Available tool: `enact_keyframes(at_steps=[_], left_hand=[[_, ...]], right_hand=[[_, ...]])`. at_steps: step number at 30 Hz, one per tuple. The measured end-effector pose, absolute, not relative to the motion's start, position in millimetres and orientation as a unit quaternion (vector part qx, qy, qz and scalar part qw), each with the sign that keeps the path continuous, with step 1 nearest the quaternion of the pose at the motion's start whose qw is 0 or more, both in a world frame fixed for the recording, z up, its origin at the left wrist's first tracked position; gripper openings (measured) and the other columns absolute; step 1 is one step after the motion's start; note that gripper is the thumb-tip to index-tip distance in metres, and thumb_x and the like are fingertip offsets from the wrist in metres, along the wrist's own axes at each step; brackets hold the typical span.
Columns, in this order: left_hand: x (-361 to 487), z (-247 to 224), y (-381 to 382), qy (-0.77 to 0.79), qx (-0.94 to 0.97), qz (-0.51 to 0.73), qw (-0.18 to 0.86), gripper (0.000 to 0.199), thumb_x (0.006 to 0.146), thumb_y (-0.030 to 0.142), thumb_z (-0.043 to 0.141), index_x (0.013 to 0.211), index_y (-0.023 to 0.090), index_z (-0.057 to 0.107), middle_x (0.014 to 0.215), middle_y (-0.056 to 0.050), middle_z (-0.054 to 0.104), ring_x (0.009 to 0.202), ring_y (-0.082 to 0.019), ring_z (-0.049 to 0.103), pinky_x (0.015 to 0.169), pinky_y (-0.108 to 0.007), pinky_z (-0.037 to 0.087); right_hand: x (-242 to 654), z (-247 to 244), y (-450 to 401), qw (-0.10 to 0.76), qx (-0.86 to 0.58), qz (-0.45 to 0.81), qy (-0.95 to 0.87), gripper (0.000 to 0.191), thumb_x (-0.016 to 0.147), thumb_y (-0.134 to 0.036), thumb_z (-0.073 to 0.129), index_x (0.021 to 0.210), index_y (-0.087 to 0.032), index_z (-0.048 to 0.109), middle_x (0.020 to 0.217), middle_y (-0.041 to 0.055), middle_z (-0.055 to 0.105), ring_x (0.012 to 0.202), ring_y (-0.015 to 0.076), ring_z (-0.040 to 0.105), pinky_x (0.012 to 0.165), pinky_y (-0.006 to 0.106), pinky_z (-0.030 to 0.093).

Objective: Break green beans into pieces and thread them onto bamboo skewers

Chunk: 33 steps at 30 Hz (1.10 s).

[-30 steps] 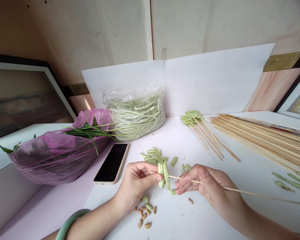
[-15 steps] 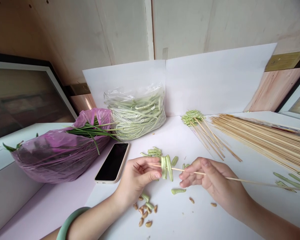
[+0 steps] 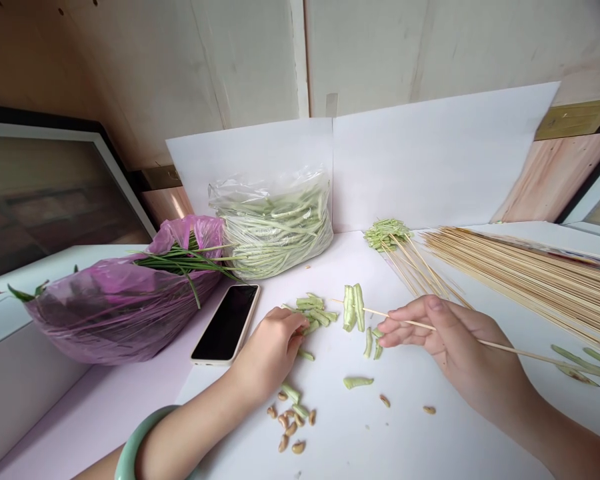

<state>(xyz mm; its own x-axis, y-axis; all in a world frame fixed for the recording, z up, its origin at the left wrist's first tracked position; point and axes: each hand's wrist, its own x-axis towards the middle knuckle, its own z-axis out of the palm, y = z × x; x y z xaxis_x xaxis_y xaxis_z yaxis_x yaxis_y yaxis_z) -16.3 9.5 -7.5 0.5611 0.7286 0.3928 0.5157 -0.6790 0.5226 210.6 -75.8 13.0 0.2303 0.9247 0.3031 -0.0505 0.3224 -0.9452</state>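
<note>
A thin wooden skewer point(image 3: 510, 349) rests in my right hand point(image 3: 450, 337), pinched between thumb and fingers. Near its left tip, short green bean pieces point(image 3: 350, 308) are threaded side by side, held above the table. My left hand point(image 3: 273, 350) is at the small pile of cut bean pieces point(image 3: 320, 313), its fingertips closed on a piece that they mostly cover. Loose bean pieces point(image 3: 358, 383) lie below the skewer and beside my left hand.
Brown beans point(image 3: 291, 430) lie near the front. A phone point(image 3: 225, 325), purple bag point(image 3: 125, 307) and clear bag of long beans point(image 3: 277, 230) stand left. Loaded skewers point(image 3: 387, 233) and bare skewers point(image 3: 525, 273) lie behind and right.
My left hand has let go of the threaded pieces and moved down-left to the pile. My right hand has shifted slightly right and up with the skewer.
</note>
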Motion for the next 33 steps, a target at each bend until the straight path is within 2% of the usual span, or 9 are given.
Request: enact_keyframes(at_steps=[4,6,8,11,15,18,21,33], left_hand=[[-14.9,-6.9,10.2,0.407,0.866,0.224,0.187,0.036,0.076,0.001,0.050,0.103,0.019,0.067,0.090,-0.007,0.063,0.073,-0.019,0.062,0.070,-0.030,0.049],[-13.9,-6.1,10.0,0.417,0.864,0.203,0.195,0.036,0.079,0.002,0.046,0.106,0.016,0.066,0.095,-0.009,0.061,0.076,-0.019,0.062,0.071,-0.031,0.049],[-13.3,-4.8,9.7,0.419,0.860,0.211,0.200,0.035,0.081,0.003,0.044,0.107,0.013,0.065,0.097,-0.012,0.062,0.079,-0.021,0.062,0.074,-0.032,0.049],[-13.2,-3.1,9.9,0.425,0.823,0.293,0.238,0.030,0.085,0.009,0.045,0.108,0.013,0.063,0.097,-0.012,0.065,0.085,-0.022,0.061,0.079,-0.034,0.046],[-11.5,-3.6,10.7,0.383,0.695,0.425,0.435,0.022,0.085,0.020,0.051,0.105,0.016,0.060,0.089,-0.007,0.065,0.083,-0.019,0.059,0.077,-0.031,0.045],[-8.7,-3.7,8.7,0.334,0.611,0.432,0.573,0.022,0.082,0.021,0.059,0.102,0.015,0.060,0.079,-0.004,0.063,0.072,-0.015,0.055,0.071,-0.027,0.043],[-6.5,-2.4,5.2,0.299,0.566,0.418,0.645,0.024,0.078,0.022,0.065,0.101,0.014,0.061,0.081,-0.005,0.065,0.071,-0.014,0.054,0.071,-0.027,0.041],[-4.5,2.6,0.0,0.292,0.522,0.426,0.678,0.025,0.073,0.023,0.073,0.095,0.015,0.065,0.080,-0.005,0.069,0.070,-0.013,0.057,0.070,-0.024,0.042]], right_hand=[[209.4,9.7,-75.8,0.636,-0.448,0.381,-0.500,0.039,0.088,-0.049,0.054,0.075,-0.018,0.074,0.068,0.0081,0.075,0.059,0.0203,0.073,0.059,0.029,0.062],[208.0,10.2,-76.2,0.631,-0.449,0.381,-0.505,0.040,0.088,-0.049,0.053,0.075,-0.018,0.074,0.067,0.0080,0.075,0.059,0.0200,0.073,0.059,0.028,0.062],[206.6,11.4,-76.9,0.622,-0.452,0.377,-0.517,0.040,0.087,-0.050,0.054,0.073,-0.018,0.074,0.066,0.0083,0.074,0.058,0.0205,0.073,0.059,0.028,0.062],[205.7,11.5,-78.0,0.613,-0.461,0.372,-0.524,0.042,0.085,-0.053,0.055,0.072,-0.018,0.074,0.066,0.0084,0.074,0.059,0.0212,0.073,0.061,0.030,0.062],[206.1,5.8,-78.5,0.610,-0.464,0.380,-0.518,0.043,0.086,-0.053,0.054,0.074,-0.018,0.074,0.067,0.0081,0.074,0.060,0.0210,0.073,0.062,0.030,0.062],[205.8,0.6,-78.2,0.602,-0.453,0.403,-0.519,0.042,0.087,-0.053,0.051,0.077,-0.018,0.074,0.070,0.0081,0.074,0.063,0.0215,0.074,0.065,0.032,0.061],[204.3,-2.0,-77.7,0.595,-0.434,0.428,-0.524,0.042,0.089,-0.051,0.049,0.078,-0.019,0.073,0.073,0.0079,0.074,0.065,0.0216,0.073,0.066,0.033,0.061],[204.0,-1.7,-78.2,0.595,-0.420,0.440,-0.526,0.041,0.090,-0.050,0.050,0.078,-0.019,0.073,0.072,0.0072,0.074,0.065,0.0206,0.073,0.067,0.031,0.060]])
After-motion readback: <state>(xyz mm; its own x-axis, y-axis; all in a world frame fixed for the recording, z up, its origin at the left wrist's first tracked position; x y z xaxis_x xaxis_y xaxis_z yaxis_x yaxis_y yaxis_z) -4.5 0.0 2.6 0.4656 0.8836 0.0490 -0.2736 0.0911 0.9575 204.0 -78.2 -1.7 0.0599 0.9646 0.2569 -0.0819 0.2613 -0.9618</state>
